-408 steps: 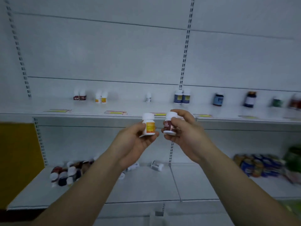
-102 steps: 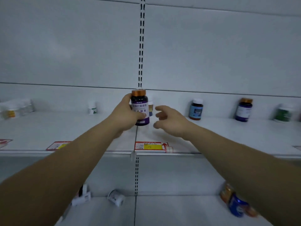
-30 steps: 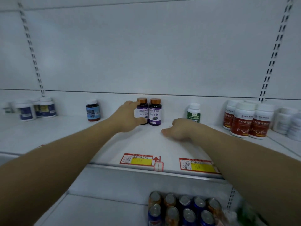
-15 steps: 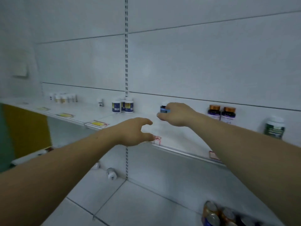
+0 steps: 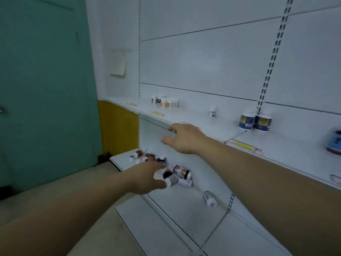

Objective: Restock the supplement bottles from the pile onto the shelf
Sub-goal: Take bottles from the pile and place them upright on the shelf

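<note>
A pile of supplement bottles [image 5: 177, 174] lies on its side on the lower white shelf [image 5: 184, 209] at its left end. My left hand [image 5: 147, 179] hovers in front of the pile with relaxed fingers, holding nothing and hiding part of it. My right hand [image 5: 184, 138] is stretched out above the pile, fingers spread, empty, just below the upper shelf [image 5: 203, 130]. Upright bottles stand on the upper shelf: a small cluster [image 5: 166, 102] at the far left, one small white bottle [image 5: 212, 111], and two blue-labelled bottles [image 5: 255, 121].
One loose bottle [image 5: 209, 198] lies alone on the lower shelf, right of the pile. A teal door [image 5: 46, 89] and a yellow panel [image 5: 118, 126] stand left of the shelving. A blue-labelled dark bottle [image 5: 335, 145] sits at the right frame edge. Yellow price tags line the upper shelf's front.
My view has swung left and down to the pile. My right hand has left the blue-labelled bottle on the upper shelf. Both hands have moved towards the pile, the left one lowest.
</note>
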A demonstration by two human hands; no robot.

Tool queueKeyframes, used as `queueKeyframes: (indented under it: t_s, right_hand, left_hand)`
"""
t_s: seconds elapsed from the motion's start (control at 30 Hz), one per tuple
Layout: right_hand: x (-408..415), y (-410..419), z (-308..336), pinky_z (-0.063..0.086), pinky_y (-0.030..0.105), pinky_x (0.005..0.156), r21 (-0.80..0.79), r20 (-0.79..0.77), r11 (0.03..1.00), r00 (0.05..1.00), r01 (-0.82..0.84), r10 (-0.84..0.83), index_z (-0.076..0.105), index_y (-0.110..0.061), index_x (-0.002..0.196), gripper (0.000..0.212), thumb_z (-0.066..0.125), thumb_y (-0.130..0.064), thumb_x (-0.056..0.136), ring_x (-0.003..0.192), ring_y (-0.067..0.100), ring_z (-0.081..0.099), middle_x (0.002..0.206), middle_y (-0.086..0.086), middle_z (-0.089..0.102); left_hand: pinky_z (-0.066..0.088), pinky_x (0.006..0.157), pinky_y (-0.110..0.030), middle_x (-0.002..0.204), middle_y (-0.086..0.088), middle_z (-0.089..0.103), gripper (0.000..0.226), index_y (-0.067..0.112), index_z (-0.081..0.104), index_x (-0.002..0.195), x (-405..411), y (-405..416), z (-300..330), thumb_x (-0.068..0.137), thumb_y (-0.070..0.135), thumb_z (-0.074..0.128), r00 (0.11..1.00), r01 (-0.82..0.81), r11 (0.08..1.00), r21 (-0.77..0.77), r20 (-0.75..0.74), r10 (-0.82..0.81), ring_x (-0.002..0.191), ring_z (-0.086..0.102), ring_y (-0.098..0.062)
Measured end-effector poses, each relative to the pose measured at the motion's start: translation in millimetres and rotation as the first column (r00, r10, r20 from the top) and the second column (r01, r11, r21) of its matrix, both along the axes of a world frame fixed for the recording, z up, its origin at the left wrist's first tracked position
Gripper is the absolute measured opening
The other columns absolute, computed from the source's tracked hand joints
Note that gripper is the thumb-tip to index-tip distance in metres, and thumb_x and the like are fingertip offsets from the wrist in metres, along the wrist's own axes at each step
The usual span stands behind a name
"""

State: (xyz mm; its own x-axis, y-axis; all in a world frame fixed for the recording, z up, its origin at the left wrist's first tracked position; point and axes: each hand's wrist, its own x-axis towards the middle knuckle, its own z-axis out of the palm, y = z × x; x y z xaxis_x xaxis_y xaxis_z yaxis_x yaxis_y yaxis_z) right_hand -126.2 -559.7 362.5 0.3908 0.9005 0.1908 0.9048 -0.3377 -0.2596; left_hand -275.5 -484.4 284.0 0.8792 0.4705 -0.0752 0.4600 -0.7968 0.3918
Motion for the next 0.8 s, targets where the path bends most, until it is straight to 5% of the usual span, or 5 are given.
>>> queueKeyframes:
  t_s: [0.13,0.3,0.53,0.7,0.8]
  right_hand:
    - [-7,79,-29,0.038,0.038,0.098,-0.049,-0.021,0.998,0.999,-0.033,0.032,0.039,-0.023,0.141,0.068,0.047,-0.063,0.087,0.125,0.026,0.046,0.144,0.005,0.044]
    - [26,175,-85,0.04,0.037,0.092,-0.111,-0.083,0.994,0.997,-0.014,0.005,0.041,-0.024,0.14,0.065,0.047,-0.061,0.087,0.121,0.025,0.049,0.141,0.005,0.048]
    - [97,309,-152,0.037,0.029,0.067,-0.167,-0.246,0.985,0.966,0.037,-0.078,0.051,-0.024,0.125,0.052,0.049,-0.059,0.087,0.083,0.014,0.045,0.123,0.002,0.059]
    - [124,385,-185,0.035,0.021,0.048,-0.214,-0.332,0.971,0.928,0.103,-0.172,0.053,-0.035,0.086,0.019,0.05,-0.054,0.086,0.064,0.0,0.052,0.077,-0.02,0.054]
    - [133,420,-199,0.033,0.026,0.053,-0.225,-0.289,0.968,0.942,0.109,-0.173,0.052,-0.029,0.092,0.025,0.05,-0.053,0.086,0.07,0.005,0.05,0.079,-0.012,0.053]
  left_hand:
    - [0.034,0.088,-0.022,0.15,0.005,0.032,0.069,0.034,0.03,0.143,-7,69,-27,0.084,0.055,0.058,0.997,-0.075,0.996,-0.055,-0.015,0.074,0.125,0.045,-0.016]
    - [0.036,0.095,-0.026,0.151,0.003,0.03,0.068,0.032,0.031,0.144,13,166,-60,0.085,0.053,0.059,0.992,-0.12,0.989,-0.092,-0.053,0.115,0.129,0.042,-0.018]
    - [0.032,0.105,-0.028,0.151,0.003,0.029,0.067,0.028,0.031,0.144,52,308,-115,0.087,0.05,0.057,0.98,-0.165,0.975,-0.147,-0.139,0.145,0.133,0.036,-0.017]
    - [0.031,0.109,-0.03,0.151,0.001,0.029,0.068,0.026,0.03,0.145,75,401,-143,0.087,0.049,0.057,0.969,-0.158,0.97,-0.186,-0.221,0.116,0.134,0.035,-0.018]
    - [0.031,0.108,-0.03,0.151,0.001,0.03,0.067,0.024,0.03,0.145,91,447,-159,0.088,0.049,0.056,0.969,-0.12,0.973,-0.196,-0.238,0.072,0.134,0.035,-0.017]
